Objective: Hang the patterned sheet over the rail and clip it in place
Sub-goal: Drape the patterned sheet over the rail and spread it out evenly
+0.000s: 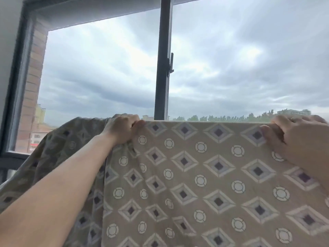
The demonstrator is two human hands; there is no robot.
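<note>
The patterned sheet (204,175) is beige with purple diamonds and white rings, and it fills the lower part of the view. Its top edge is stretched straight and level between my two hands. My left hand (122,129) grips that edge at centre left, fingers curled over the cloth. My right hand (299,139) grips the same edge at the far right. Left of my left hand the sheet bunches and droops down towards the lower left corner. No rail or clip shows; the sheet hides whatever lies behind and below it.
A large window is straight ahead, with a dark vertical frame post (163,59) carrying a latch handle (170,64). A brick reveal (33,82) and the dark frame edge stand at the left. Cloudy sky, trees and buildings lie outside.
</note>
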